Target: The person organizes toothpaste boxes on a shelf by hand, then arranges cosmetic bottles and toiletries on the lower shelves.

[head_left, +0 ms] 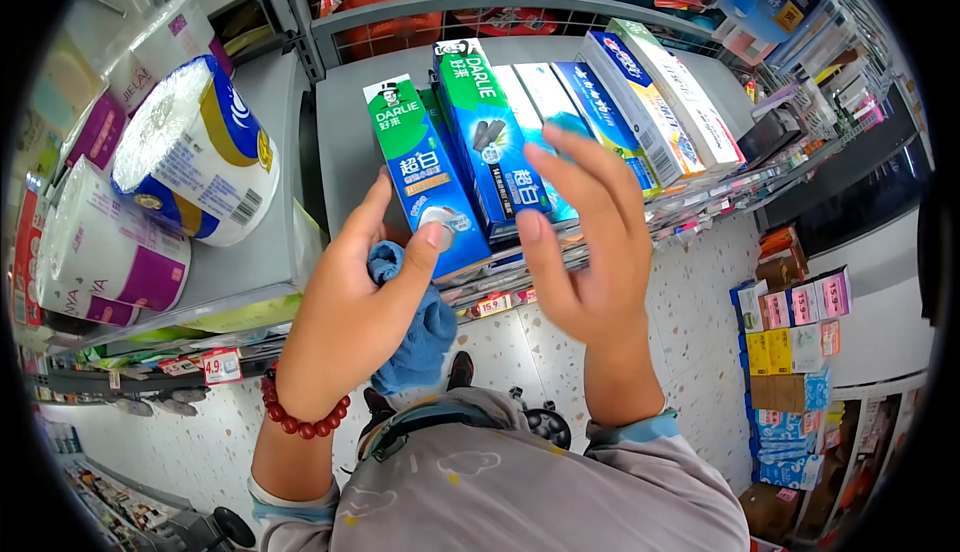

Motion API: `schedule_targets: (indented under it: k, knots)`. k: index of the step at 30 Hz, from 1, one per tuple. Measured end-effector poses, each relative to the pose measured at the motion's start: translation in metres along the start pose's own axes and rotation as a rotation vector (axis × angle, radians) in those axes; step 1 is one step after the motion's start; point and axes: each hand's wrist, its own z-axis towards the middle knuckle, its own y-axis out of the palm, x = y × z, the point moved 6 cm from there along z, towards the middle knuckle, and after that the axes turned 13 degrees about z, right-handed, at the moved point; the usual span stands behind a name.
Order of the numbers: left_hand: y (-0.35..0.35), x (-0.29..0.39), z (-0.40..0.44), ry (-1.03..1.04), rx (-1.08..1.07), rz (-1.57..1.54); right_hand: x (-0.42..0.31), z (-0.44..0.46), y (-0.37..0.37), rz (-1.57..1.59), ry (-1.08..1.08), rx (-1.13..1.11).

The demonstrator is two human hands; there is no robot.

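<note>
1. Here, the left Darlie box is at the front of the grey shelf, its green end away from the person and its blue end nearest the body. The right Darlie box lies just beside it.

2. For good handling, I would steady the left one with light, even pressure from thumb and fingers; a hard thumb could dent thin card. A long side parallel to its neighbour's makes corners less likely to catch.

3. The left hand pinches the left box, thumb on the printed face near the lower end, fingers along the left side. A crumpled blue cloth hangs by the palm, seemingly tucked in by fingers out of sight; its folds are best held clear of the card.

4. The right hand is spread, thumb well apart from the bent fingers, over the lower part of the right box. It grips nothing visible. Blur softens the fingertips, so I cannot tell whether any of them touches the card.

5. Further right, in the same row, lies a blue, white and orange box; a careless sideways nudge might shift its neighbours.
</note>
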Motion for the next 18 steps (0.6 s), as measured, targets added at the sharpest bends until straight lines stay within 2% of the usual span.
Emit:
schedule_targets:
  k: [3, 5, 8, 12, 18]
  knots:
    - [0.001, -0.010, -0.002, -0.094, -0.065, 0.150, 0.021, 0.006, 0.004, 0.088, 0.075, -0.091]
    - [-0.004, -0.004, -0.012, 0.325, 0.201, 0.601, 0.034, 0.002, 0.015, 0.179, 0.207, -0.289]
    - [0.001, 0.020, -0.019, 0.276, 0.131, 0.602, 0.035, 0.005, 0.013, 0.201, 0.158, -0.290]
    - [0.004, 0.016, -0.009, 0.223, 0.127, 0.492, 0.037, 0.005, 0.012, 0.219, 0.133, -0.298]
    - [0.006, 0.014, -0.004, 0.238, 0.136, 0.546, 0.038, 0.002, 0.012, 0.253, 0.170, -0.312]
